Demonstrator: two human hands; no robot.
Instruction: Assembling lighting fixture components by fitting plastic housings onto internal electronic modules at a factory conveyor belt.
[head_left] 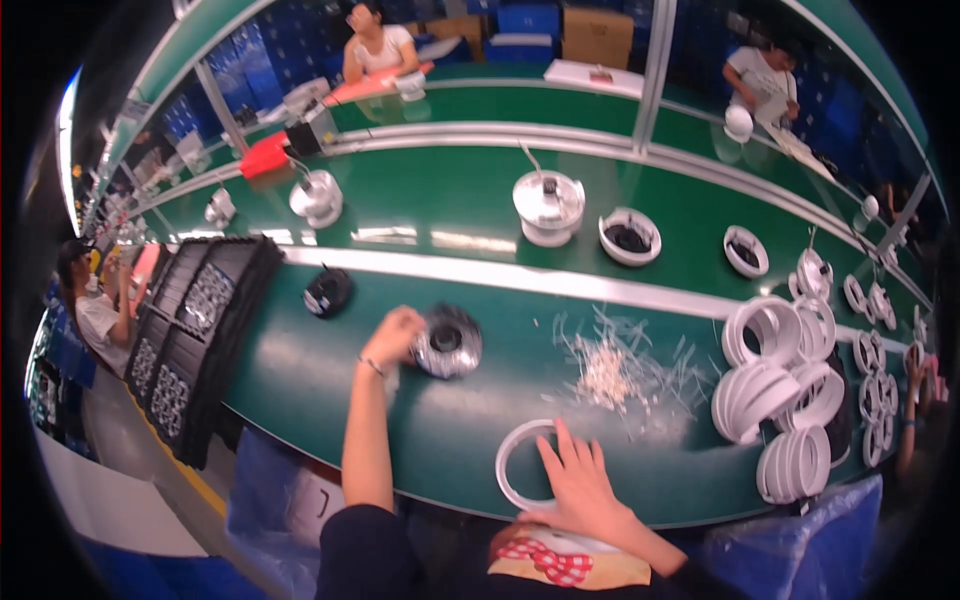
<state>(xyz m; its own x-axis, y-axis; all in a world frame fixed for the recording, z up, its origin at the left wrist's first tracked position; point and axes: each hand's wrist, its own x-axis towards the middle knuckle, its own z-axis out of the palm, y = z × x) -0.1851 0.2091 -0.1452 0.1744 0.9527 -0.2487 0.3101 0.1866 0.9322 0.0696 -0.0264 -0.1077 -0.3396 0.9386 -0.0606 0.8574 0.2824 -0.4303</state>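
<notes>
My left hand (393,336) reaches out over the green bench and grips the left rim of a round silver finned part with a dark centre (447,342). My right hand (577,478) lies flat near the front edge, fingers spread, pressing on the right side of a white plastic ring (507,458). The ring lies flat on the bench and is partly hidden under my palm. Between and to the right of my hands lies a heap of small white clips and clear plastic strips (615,372).
Stacks of white rings (780,395) stand at the right. Black trays (195,330) are piled at the left, with a dark round part (327,292) beside them. Finished round lamp units (548,205) ride the belt beyond. Other people sit at the far side and at the left.
</notes>
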